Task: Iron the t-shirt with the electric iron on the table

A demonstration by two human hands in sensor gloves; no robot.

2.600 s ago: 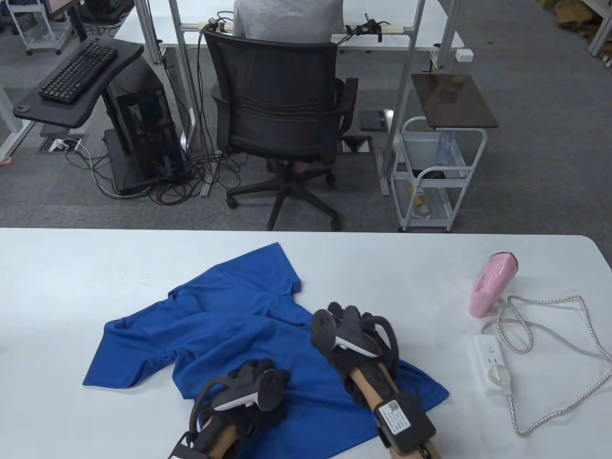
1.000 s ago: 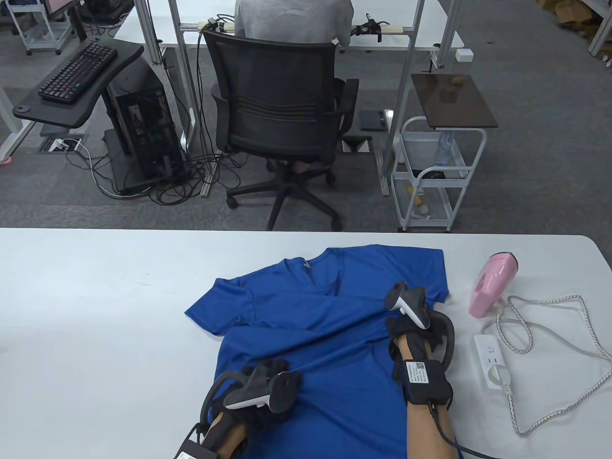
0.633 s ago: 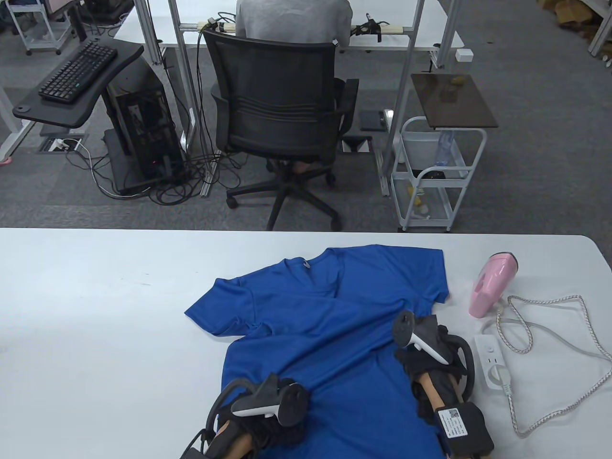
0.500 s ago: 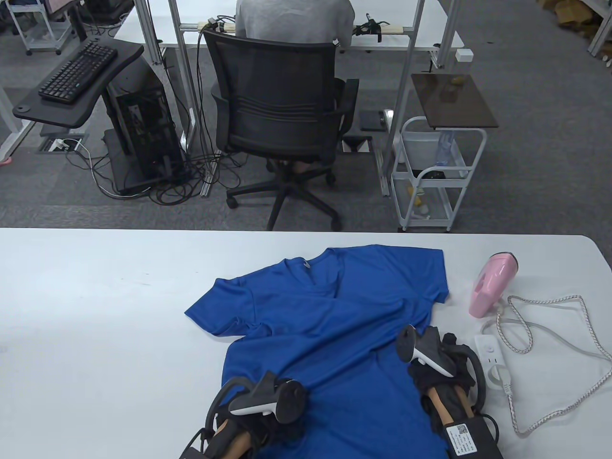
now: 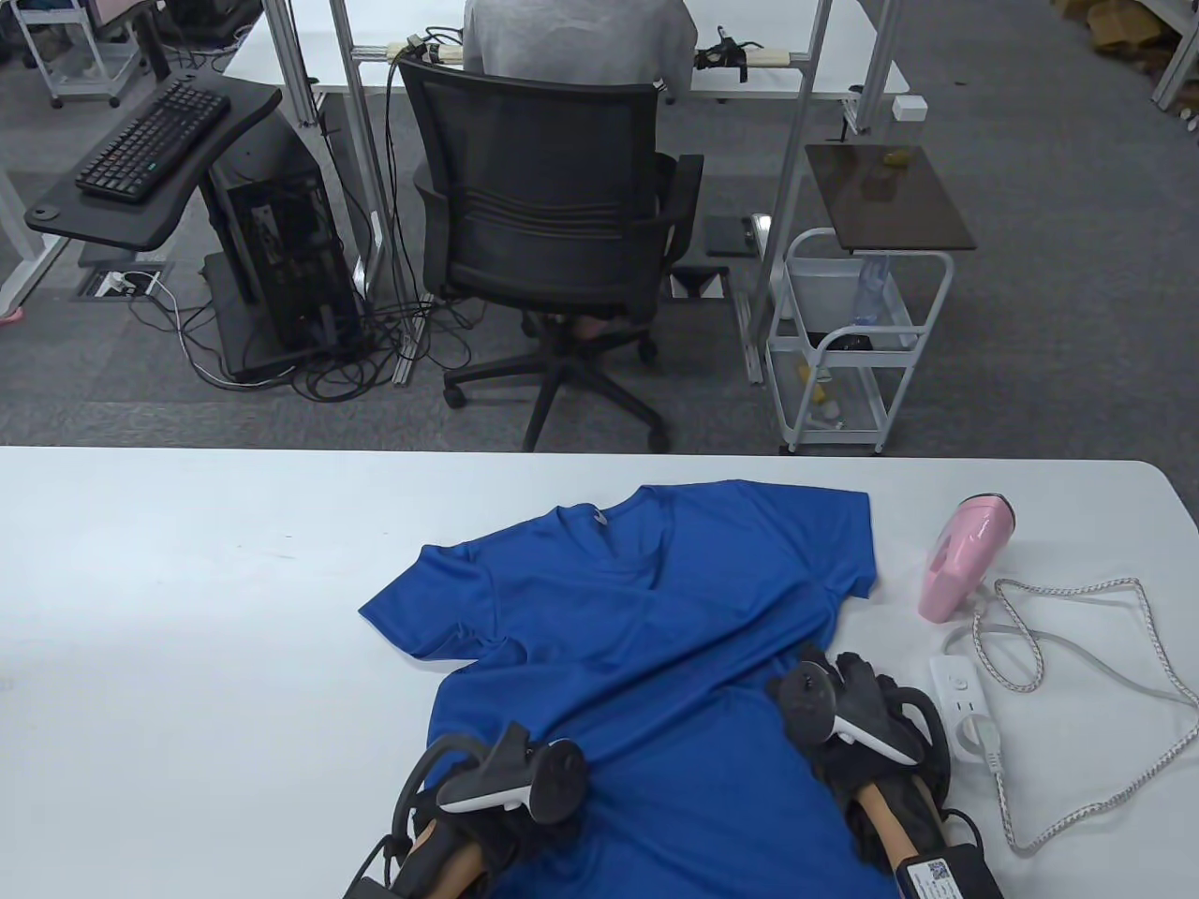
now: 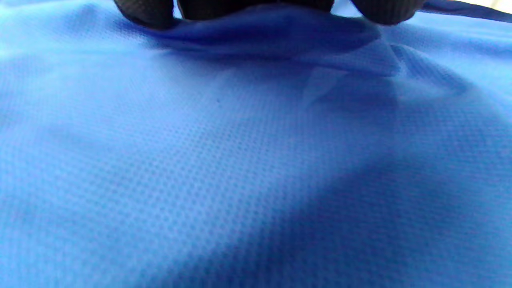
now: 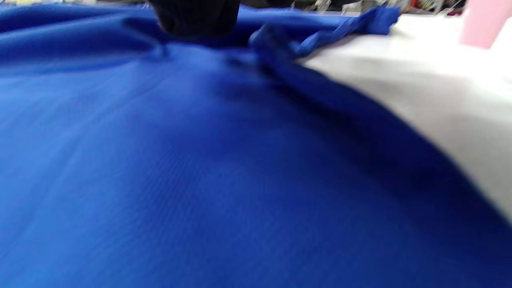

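While both hands press down at the near edge of the table (image 5: 187, 562), the shirt (image 5: 637, 618) lies spread on it, collar toward the far side and sleeves out to left and right. The left hand (image 5: 510, 796) rests on the shirt's lower left part; its fingertips (image 6: 148, 12) touch the cloth just behind a small raised fold. The right hand (image 5: 857, 726) rests on the shirt's right side near the hem, one fingertip (image 7: 196, 16) on the fabric, which is bunched there. Whether either hand pinches cloth or only lies flat on it I cannot tell.

Right of the shirt and apart from it, the iron (image 5: 965, 557) stands on the table. Its cord (image 5: 1068, 599) loops to a power strip (image 5: 965, 716) just right of the right hand.

Beyond the table a white cart (image 5: 866, 346) holds a bottle (image 5: 869, 286) in its upper basket and small items below, too small to make out.
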